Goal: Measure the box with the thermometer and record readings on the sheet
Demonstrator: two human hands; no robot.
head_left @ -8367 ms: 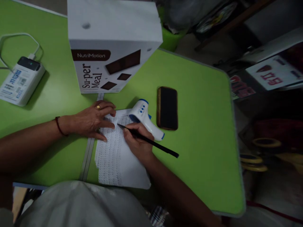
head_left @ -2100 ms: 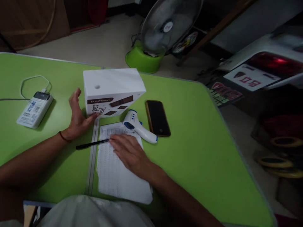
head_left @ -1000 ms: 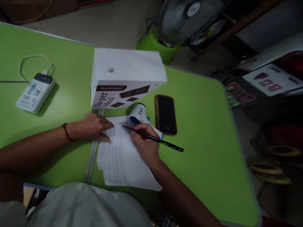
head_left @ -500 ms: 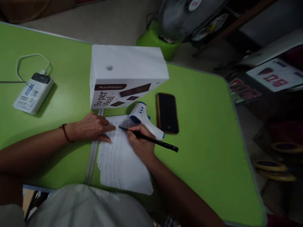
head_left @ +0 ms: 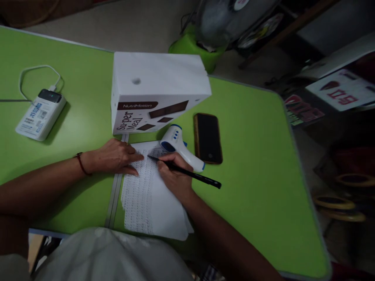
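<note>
"Holding something, is the right hand (head_left: 175, 175)?"

"Yes; a black pen (head_left: 202, 178), pinched between thumb and fingers; its tip is at the written columns on the paper sheets (head_left: 164, 212) (whether it actually touches, I cannot tell); its other end slants out over the green table (head_left: 249, 203)."

"And the left hand (head_left: 118, 157)?"

"Palm down at the sheets' upper left, thumb and forefinger parted, the forefinger pointing towards the pen tip; it grasps nothing that I can see; a dark red cord (head_left: 81, 164) circles the wrist."

"Where do the sheets lie?"

"Flat on the table, in front of the white box (head_left: 161, 76); a white-and-blue gun-shaped device (head_left: 182, 148) overlaps their upper right; a dark phone (head_left: 208, 138) lies just beside it; a white power bank (head_left: 41, 119) sits well apart, off to the left."
</note>
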